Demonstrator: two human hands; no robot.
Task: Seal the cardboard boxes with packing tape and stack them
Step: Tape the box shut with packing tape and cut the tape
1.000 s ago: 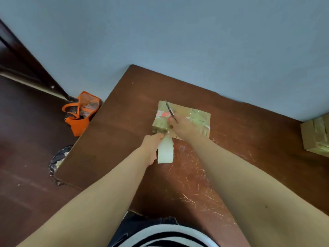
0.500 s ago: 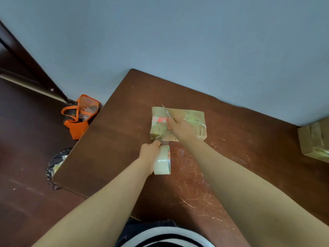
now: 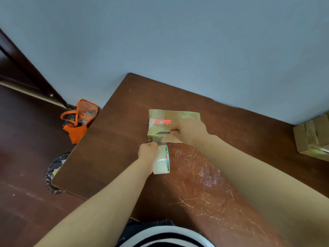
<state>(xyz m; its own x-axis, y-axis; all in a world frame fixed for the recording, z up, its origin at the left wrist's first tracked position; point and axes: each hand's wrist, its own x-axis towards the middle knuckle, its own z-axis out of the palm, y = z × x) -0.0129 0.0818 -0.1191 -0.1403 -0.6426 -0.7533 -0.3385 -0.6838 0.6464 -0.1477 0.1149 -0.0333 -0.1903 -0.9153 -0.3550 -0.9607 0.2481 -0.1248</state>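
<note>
Right hand [image 3: 188, 131] is lowering its gripped blade [image 3: 162, 132] onto the cardboard box [image 3: 160, 114]; left hand [image 3: 148, 152] is gripping the tape roll [image 3: 161, 160] for cutting.

box [image 3: 173, 124]: flat brown cardboard, top glossy with clear tape, red label strip across its left part. Lies flat on the left half of the table [image 3: 124, 139], nearer the far edge than the near one.
tape roll [image 3: 161, 159]: clear tape, red-green print on the side, standing on its rim just off the box's near edge, gripped in my left hand [image 3: 147, 152]. A short strip runs from the roll to that edge.
cutter blade [image 3: 162, 132]: pinched in my right hand [image 3: 188, 131], over the box's near-left part, tip pointing left.
taped boxes [image 3: 313, 139]: brown, at the table's right edge by the far edge.
</note>
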